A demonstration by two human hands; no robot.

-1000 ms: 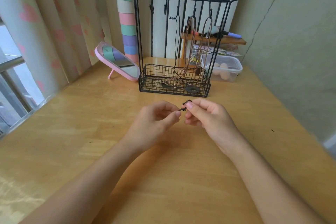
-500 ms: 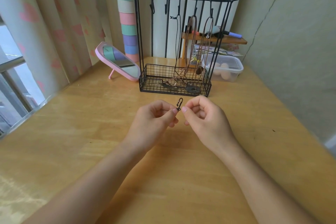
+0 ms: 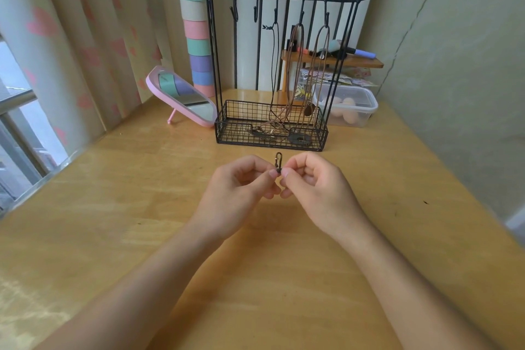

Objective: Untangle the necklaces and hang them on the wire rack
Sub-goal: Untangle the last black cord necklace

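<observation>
Wooden desk (image 3: 113, 207) beside a curtained window (image 3: 17, 128). The left hand (image 3: 241, 190) and right hand (image 3: 318, 187) meet at centre with fingers curled, each pinching the base of a small dark clasp (image 3: 278, 162) that stands upright between them; no cord shows below it. Straight ahead of the hands stands the wire rack (image 3: 227, 122), with three necklaces (image 3: 309, 109) hung ahead of the right hand. Its two bare hooks (image 3: 234, 11) lie ahead-left, probably nearer the left hand. No legible writing appears.
</observation>
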